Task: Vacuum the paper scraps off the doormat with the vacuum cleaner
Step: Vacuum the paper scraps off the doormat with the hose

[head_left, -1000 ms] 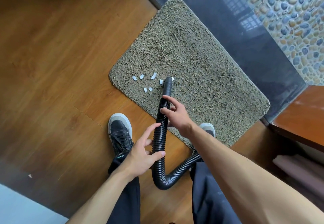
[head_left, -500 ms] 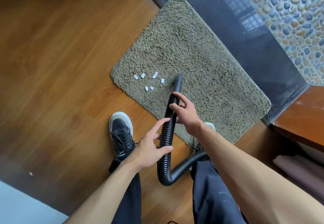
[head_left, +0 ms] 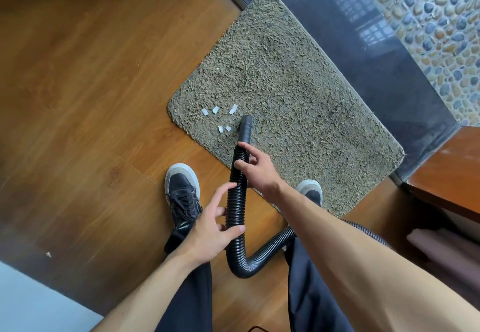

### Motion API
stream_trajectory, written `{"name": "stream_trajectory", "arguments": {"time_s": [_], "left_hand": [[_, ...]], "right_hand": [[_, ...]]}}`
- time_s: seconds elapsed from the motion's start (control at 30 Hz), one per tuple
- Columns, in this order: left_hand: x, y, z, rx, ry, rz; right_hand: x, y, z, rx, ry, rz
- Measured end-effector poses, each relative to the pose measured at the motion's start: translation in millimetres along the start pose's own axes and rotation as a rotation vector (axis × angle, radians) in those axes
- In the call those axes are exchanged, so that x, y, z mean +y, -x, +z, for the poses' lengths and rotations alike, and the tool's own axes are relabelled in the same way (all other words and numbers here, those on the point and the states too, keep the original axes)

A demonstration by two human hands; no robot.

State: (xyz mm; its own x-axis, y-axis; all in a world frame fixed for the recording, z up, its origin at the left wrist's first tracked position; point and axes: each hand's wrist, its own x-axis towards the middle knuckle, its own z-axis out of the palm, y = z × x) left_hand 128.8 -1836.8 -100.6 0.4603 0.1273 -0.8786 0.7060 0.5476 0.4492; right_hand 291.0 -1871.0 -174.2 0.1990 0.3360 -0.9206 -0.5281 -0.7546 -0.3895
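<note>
five paper scraps (head_left: pixel 215 109) show on the one doormat (head_left: pixel 298 84), three in a far row and two (head_left: pixel 220 129) nearer the person. a sixth white fleck (head_left: pixel 48 254), which may be another scrap, lies well apart on the wooden floor (head_left: pixel 91 97). there is one black ribbed vacuum hose (head_left: pixel 235 209) and two hands, a left hand (head_left: pixel 207 235) and a right hand (head_left: pixel 259 170), plus two dark shoes, a left shoe (head_left: pixel 181 191) and a right shoe (head_left: pixel 310 188).

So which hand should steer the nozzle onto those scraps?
Right. The right hand grips the hose just behind the nozzle, beside the paper scraps; the left hand holds it farther back.
</note>
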Motion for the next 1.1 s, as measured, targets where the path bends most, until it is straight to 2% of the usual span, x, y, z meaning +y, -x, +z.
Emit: {"name": "stream_trajectory", "arguments": {"time_s": [0.33,0.5,1.1], "left_hand": [[-4.6,1.2,-7.8,-0.011,0.039,-0.021],[1.4,1.0,-14.6,-0.007,0.119,-0.027],[1.3,8.0,-29.2,0.045,0.211,-0.044]], "right_hand": [[-1.5,0.7,6.2,-0.032,0.024,-0.015],[-9.8,-6.5,14.9,-0.035,0.113,-0.063],[-23.1,-19.0,43.0,-0.122,0.280,-0.060]]}}
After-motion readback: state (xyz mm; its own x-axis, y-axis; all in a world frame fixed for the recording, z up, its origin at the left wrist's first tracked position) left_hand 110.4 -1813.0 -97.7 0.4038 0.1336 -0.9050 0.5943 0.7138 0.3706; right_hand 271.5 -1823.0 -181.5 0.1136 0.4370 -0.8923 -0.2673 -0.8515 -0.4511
